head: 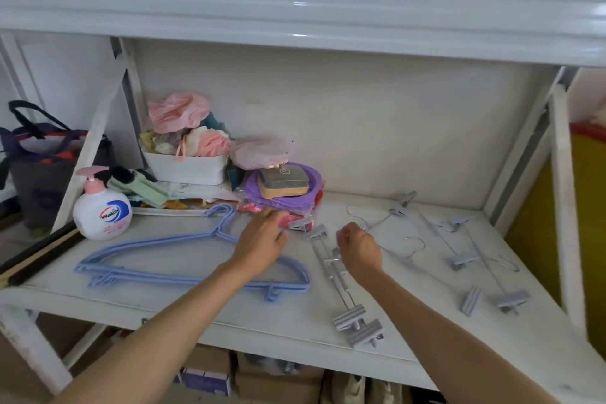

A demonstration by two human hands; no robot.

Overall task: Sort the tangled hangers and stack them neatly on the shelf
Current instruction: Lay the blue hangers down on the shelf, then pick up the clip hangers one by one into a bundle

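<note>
On the white shelf (pixel 203 311) a stack of blue plastic hangers (pixel 157 269) lies flat at the left. Two grey clip hangers (pixel 344 285) lie side by side in the middle, clips toward the front edge. Several more grey clip hangers (pixel 459 246) are scattered at the right, some crossing each other. My left hand (pixel 262 239) hovers above the right end of the blue stack, fingers spread toward a grey clip. My right hand (pixel 359 248) is curled over the hook end of the middle clip hangers; whether it grips them is hidden.
At the back left stand a hand-soap bottle (pixel 101 210), a white basket (pixel 187 167) of cloths, a purple dish (pixel 285 197) with a sponge block and a red packet. A dark bar (pixel 39 259) lies across the shelf's left edge. Boxes sit on the shelf below.
</note>
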